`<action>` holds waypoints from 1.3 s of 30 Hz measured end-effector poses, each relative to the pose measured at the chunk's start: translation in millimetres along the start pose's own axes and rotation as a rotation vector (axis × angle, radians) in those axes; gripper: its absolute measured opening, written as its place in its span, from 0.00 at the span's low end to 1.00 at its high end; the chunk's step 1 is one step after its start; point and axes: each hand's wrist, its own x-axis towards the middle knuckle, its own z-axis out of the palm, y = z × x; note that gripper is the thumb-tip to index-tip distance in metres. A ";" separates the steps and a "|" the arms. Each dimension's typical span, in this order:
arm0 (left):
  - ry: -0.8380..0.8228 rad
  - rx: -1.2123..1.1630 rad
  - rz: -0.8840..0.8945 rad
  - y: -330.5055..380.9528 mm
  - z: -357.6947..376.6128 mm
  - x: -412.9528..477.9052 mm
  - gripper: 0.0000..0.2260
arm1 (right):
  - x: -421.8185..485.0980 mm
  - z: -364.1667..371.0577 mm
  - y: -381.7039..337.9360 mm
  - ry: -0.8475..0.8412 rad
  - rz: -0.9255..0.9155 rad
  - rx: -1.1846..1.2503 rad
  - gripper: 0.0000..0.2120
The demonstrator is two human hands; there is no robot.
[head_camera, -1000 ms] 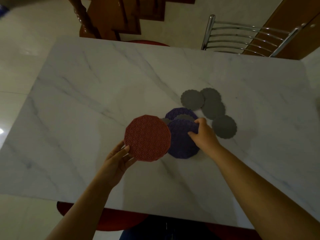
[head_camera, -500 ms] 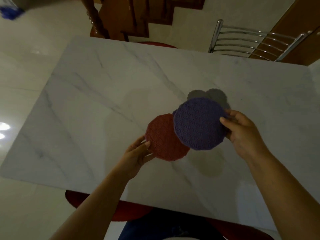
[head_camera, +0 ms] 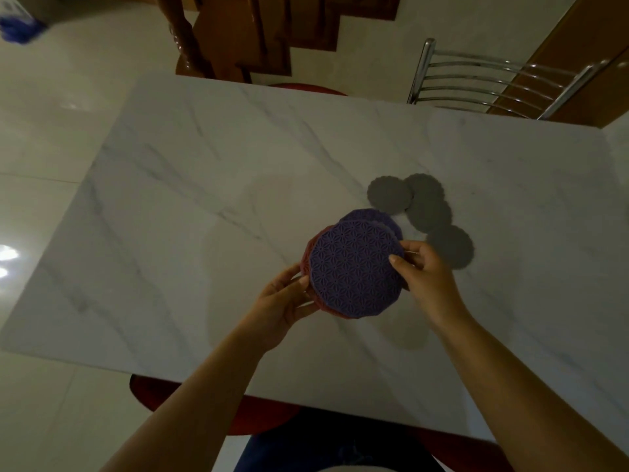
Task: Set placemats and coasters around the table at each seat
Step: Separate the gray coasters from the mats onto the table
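Note:
A purple patterned placemat [head_camera: 354, 267] is held above the marble table [head_camera: 211, 185], stacked on a red placemat [head_camera: 308, 248] of which only the left rim shows. My left hand [head_camera: 282, 301] grips the stack's left edge. My right hand [head_camera: 425, 270] pinches the purple mat's right edge. Another purple placemat [head_camera: 377, 218] lies on the table just behind, mostly hidden. Several grey scalloped coasters [head_camera: 389, 194] lie overlapping to the right of the mats.
A chrome-backed chair [head_camera: 493, 83] stands at the far right side. A red seat [head_camera: 306, 87] shows at the far edge, and another red seat [head_camera: 156, 393] below the near edge. Wooden stairs [head_camera: 238, 39] rise beyond the table.
My right hand lifted the purple mat off the table and brought it left onto the red mat in my left hand. The two mats now overlap almost fully.

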 end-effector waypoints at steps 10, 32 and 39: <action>0.008 0.016 -0.047 0.9 0.7 -3.2 0.19 | -8.8 4.2 3.0 0.016 -0.053 -0.036 0.09; 0.197 0.088 0.046 11.5 -46.0 -8.2 0.18 | 69.4 5.9 7.1 -0.091 -0.140 -0.790 0.20; 0.243 0.034 0.113 24.3 -60.6 -13.0 0.15 | 111.8 10.5 10.4 -0.244 -0.032 -1.215 0.34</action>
